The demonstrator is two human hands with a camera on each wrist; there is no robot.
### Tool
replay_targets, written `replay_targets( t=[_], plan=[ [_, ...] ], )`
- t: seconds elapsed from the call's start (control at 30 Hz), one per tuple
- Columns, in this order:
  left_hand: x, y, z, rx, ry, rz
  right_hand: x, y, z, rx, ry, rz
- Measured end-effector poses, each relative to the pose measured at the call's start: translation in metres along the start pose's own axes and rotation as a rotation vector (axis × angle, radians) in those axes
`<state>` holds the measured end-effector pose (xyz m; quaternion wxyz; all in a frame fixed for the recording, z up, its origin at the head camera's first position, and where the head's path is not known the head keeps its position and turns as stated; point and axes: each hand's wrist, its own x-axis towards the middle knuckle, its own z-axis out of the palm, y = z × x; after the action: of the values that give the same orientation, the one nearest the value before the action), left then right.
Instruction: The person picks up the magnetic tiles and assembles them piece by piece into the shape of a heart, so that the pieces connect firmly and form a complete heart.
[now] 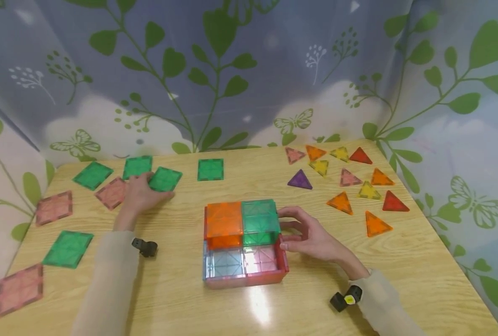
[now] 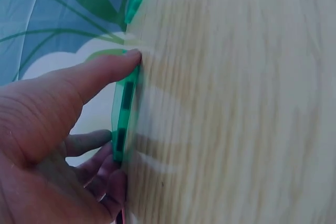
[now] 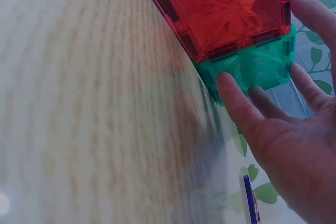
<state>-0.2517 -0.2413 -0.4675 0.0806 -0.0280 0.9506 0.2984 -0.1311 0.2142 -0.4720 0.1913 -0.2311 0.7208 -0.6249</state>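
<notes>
My left hand [image 1: 141,195] grips a green square magnetic tile [image 1: 165,179] by its edges, thumb at one end and fingers at the other, low over the table. A low box of translucent magnetic tiles [image 1: 246,281] stands in the middle. Its back half is topped by an orange square [image 1: 224,219] and a green square [image 1: 259,216]. The front half lies open above, with bluish and pink floors. Against the box's right side rests my right hand [image 1: 313,238], its fingertips on the green wall [image 3: 265,66] and its thumb by the red wall [image 3: 226,11].
Green squares [image 1: 210,169] and pink squares [image 1: 54,208] lie scattered at the left and back. Several triangles, among them a purple one [image 1: 300,179] and an orange one [image 1: 377,224], lie at the right. A patterned curtain [image 1: 249,84] stands along the table's back edge.
</notes>
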Motion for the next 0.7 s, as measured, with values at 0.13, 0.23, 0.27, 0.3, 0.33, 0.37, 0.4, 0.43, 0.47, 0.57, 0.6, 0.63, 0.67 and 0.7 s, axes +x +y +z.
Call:
replay_targets(
  t=[0.13,0.23,0.27,0.3,0.33,0.37,0.4,0.43,0.47,0.57,0.6,0.63,0.67,0.7],
  plan=[
    [0.000,0.001,-0.002,0.002,-0.006,0.018,0.000,0.000,0.000,-0.005,0.001,-0.001],
    [-0.002,0.001,-0.004,0.006,-0.006,0.044,0.001,0.001,0.000,-0.004,-0.002,-0.004],
    [-0.004,0.001,-0.005,-0.002,-0.003,0.056,0.001,0.001,0.000,-0.003,-0.003,-0.003],
    [-0.006,0.001,-0.006,-0.002,0.005,0.068,0.001,0.001,0.000,-0.002,-0.003,-0.002],
    [-0.009,0.001,-0.007,-0.015,0.017,0.085,0.000,0.001,0.000,-0.001,-0.004,-0.003],
    [-0.013,0.002,-0.009,-0.039,0.027,0.102,0.000,0.000,0.000,0.002,-0.003,-0.002],
    [-0.018,0.004,-0.011,-0.070,0.035,0.124,0.000,0.000,-0.001,0.004,-0.003,-0.002],
    [-0.024,0.005,-0.013,-0.103,0.046,0.155,0.000,0.000,0.000,0.003,-0.002,0.000],
    [-0.031,0.008,-0.015,-0.138,0.053,0.187,0.000,0.000,0.000,0.003,-0.002,0.000],
    [-0.056,0.017,-0.020,-0.214,0.043,0.304,0.000,0.000,0.000,0.005,-0.002,0.003],
    [-0.065,0.021,-0.021,-0.228,0.031,0.346,0.000,0.000,0.000,0.005,-0.002,0.004],
    [-0.073,0.025,-0.020,-0.238,0.019,0.388,0.000,0.000,0.000,0.006,-0.002,0.004],
    [-0.081,0.028,-0.020,-0.244,0.004,0.422,0.000,0.000,0.000,0.007,-0.003,0.005],
    [-0.090,0.032,-0.019,-0.250,-0.011,0.454,0.000,0.000,0.000,0.008,-0.003,0.006]
  ],
)
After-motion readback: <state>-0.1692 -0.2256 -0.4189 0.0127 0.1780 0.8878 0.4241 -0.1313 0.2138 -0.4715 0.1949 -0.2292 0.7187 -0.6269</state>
